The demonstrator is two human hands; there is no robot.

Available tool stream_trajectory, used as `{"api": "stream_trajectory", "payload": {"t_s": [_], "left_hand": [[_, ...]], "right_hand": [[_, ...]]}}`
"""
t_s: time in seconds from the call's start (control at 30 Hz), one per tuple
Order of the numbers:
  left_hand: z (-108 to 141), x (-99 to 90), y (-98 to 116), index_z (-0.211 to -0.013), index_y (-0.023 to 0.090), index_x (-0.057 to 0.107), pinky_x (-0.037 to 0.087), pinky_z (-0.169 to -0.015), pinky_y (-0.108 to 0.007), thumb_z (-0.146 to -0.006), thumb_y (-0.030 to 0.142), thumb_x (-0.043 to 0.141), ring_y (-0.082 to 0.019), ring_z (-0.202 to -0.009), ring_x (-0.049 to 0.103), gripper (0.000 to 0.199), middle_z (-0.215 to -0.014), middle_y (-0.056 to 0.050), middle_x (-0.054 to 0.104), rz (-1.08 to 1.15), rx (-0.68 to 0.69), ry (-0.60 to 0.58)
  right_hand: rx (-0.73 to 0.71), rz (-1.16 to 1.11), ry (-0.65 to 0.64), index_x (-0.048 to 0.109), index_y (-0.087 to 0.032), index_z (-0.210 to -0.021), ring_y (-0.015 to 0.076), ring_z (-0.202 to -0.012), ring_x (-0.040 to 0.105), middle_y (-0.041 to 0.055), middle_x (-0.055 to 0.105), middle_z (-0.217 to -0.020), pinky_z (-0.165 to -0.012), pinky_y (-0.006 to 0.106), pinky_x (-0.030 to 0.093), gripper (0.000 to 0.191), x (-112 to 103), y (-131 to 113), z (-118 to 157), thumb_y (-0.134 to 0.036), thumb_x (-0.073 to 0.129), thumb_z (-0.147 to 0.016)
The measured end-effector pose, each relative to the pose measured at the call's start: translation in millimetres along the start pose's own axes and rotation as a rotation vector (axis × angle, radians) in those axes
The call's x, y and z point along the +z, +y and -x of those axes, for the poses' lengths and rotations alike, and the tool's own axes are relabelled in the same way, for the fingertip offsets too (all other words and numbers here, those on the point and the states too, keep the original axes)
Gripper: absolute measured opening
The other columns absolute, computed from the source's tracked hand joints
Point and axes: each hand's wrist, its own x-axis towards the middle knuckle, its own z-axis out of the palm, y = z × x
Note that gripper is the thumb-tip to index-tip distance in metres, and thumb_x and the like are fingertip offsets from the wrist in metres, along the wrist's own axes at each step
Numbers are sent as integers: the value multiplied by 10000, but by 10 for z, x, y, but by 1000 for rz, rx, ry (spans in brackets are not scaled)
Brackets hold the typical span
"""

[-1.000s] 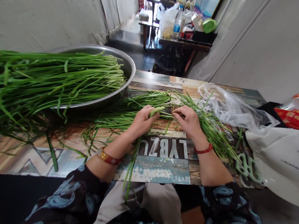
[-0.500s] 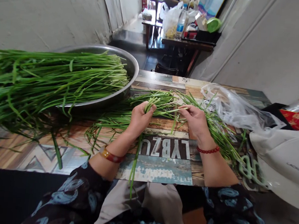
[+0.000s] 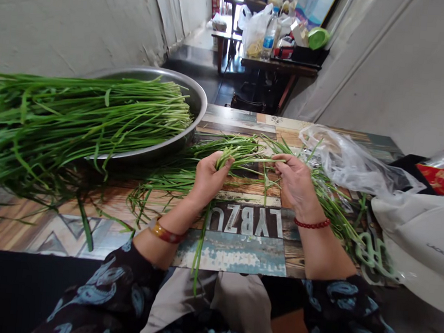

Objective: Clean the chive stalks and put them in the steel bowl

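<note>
My left hand (image 3: 210,178) is closed round a small bunch of green stalks (image 3: 227,156), whose pale ends point right and whose leaves hang below over the table's front edge. Between thumb and fingers, my right hand (image 3: 294,180) pinches the pale end of a stalk (image 3: 263,160) that stretches across from the bunch. Loose green stalks (image 3: 174,179) lie on the table beneath and to the left of the hands. More stalks (image 3: 336,215) lie to the right, partly behind my right forearm.
A large metal bowl (image 3: 200,94) at the left holds a thick pile of long green leaves (image 3: 95,109). Clear plastic bags (image 3: 347,159), green-handled scissors (image 3: 372,252) and a white cap (image 3: 421,241) are at the right. A table with bags and a bottle (image 3: 269,36) stands behind.
My right hand has moved slightly to the right, still pinching a stalk end. My left hand stays nearly in place with the bunch, whose pale ends now spread a little wider.
</note>
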Motion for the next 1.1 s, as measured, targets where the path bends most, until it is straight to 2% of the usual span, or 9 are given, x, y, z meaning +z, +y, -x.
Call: {"api": "stream_trajectory", "payload": {"t_s": [0.1,0.23,0.33,0.4,0.5,0.67,0.73,0.93,1.1], "left_hand": [[18,-5,31,-743,179,603,419,-716,-275,-943,383,504,-153,-746,514,302,-747,-23,565,-48,115,-11],[30,-6,45,-839,182,674,430,-831,-330,-934,292,518,-199,-905,554,214,-920,-81,634,-161,297,-13],[41,-3,38,-948,201,705,399,-899,-362,-907,225,546,-223,-987,565,165,-1021,-85,678,-316,380,-125],[51,7,24,-1034,205,698,411,-862,-345,-895,190,544,-223,-964,591,208,-1004,-79,694,-388,378,-277],[65,29,2,-1080,191,671,430,-777,-311,-878,154,529,-222,-904,618,250,-965,-84,694,-462,326,-413],[68,38,-7,-945,196,630,407,-719,-300,-875,169,528,-229,-859,615,127,-920,-83,688,-540,202,-371],[57,35,-10,-892,196,602,387,-695,-293,-887,183,512,-217,-813,597,91,-871,-74,667,-511,159,-317],[11,38,-19,-765,210,472,337,-650,-261,-905,240,472,-154,-683,475,144,-714,-4,530,-300,131,-187],[-4,27,-6,-749,198,481,330,-639,-249,-898,311,505,-128,-652,433,189,-679,25,488,-214,51,-120]], "right_hand": [[-12,52,-39,707,-210,-848,152,-773,650,11,712,-831,-695,278,517,121,31,-24,35,-259,662,-746],[-64,250,-117,743,-208,-856,117,-613,575,-7,676,-707,-564,244,445,126,62,-32,89,-256,655,-780],[-160,340,-190,769,-215,-890,133,-680,621,15,723,-784,-621,260,475,147,105,-40,128,-267,669,-796],[-202,363,-189,777,-216,-902,146,-742,654,27,749,-846,-672,271,497,157,140,-42,147,-256,667,-797],[-151,387,-149,777,-211,-898,132,-656,633,14,740,-775,-623,262,485,157,165,-15,141,-257,681,-783],[-73,196,102,718,-190,-923,140,-690,654,18,725,-754,-674,275,516,195,33,70,17,-348,643,-835],[-89,249,132,712,-192,-915,150,-712,659,21,722,-767,-688,288,512,200,-44,80,-27,-363,632,-852],[-374,861,-333,746,-219,-858,211,-862,628,56,721,-874,-816,364,465,133,-53,94,22,-304,645,-878],[-398,1182,-394,726,-226,-892,254,-980,577,77,703,-1009,-846,389,407,98,-1,100,77,-261,635,-885]]}}
